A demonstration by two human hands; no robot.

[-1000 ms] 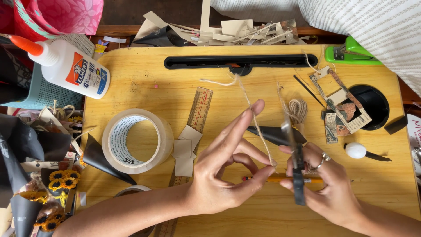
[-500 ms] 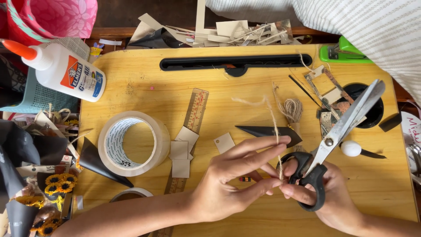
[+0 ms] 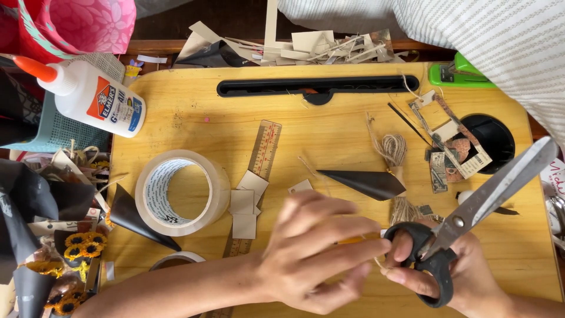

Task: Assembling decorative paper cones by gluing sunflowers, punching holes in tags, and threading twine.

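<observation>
My left hand point(image 3: 318, 256) is blurred near the front of the wooden lap desk point(image 3: 329, 121). Its fingertips pinch a thin yellow stick point(image 3: 355, 239) and meet my right hand point(image 3: 471, 282). A short twine end point(image 3: 382, 265) shows between the two hands. My right hand has its fingers through the black handles of a pair of scissors point(image 3: 477, 209). The blades are closed and point up to the right. A twine bundle point(image 3: 393, 150) and a black paper cone point(image 3: 365, 182) lie just beyond the hands.
A clear tape roll point(image 3: 182, 191), small card squares point(image 3: 244, 206) and a wooden ruler point(image 3: 266, 147) lie to the left. A glue bottle point(image 3: 94, 97) rests at the far left, a green stapler point(image 3: 459, 73) at the far right. Paper scraps point(image 3: 453, 150) sit beside the round cup hole point(image 3: 497, 135).
The scissors swung from upright to pointing up and right. The long twine strand that stood between the fingers is gone from there. Both hands dropped toward the desk's front edge.
</observation>
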